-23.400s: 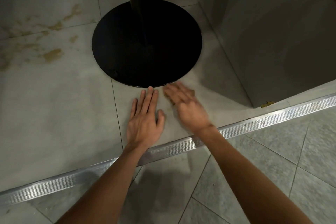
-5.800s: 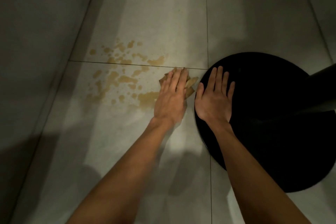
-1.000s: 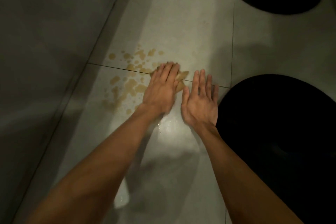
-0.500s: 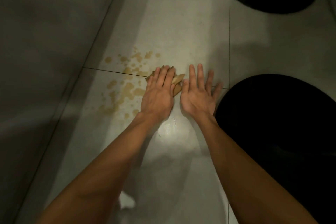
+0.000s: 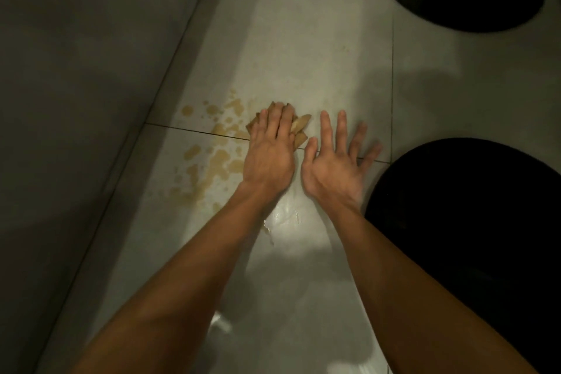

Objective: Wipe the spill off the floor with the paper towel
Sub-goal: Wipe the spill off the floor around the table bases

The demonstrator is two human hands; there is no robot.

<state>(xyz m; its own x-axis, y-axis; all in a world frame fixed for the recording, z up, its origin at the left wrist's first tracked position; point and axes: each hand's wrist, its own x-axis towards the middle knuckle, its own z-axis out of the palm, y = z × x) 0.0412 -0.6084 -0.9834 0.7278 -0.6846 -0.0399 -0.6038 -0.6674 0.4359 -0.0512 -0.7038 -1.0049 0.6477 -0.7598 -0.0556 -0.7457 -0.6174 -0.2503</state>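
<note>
Spill point(image 5: 218, 158): blots unwiped near floor's point(image 5: 303, 39) left edge; left hand point(image 5: 270, 155) flat on seemingly soaked paper towel point(image 5: 300, 124), right hand point(image 5: 331, 170) splayed, empty.

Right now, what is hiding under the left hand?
A crumpled, brown-stained paper towel, pressed to the floor by the left hand. Only its edges peek out past the fingers. The rest is covered, and so is any spill beneath it.
</note>
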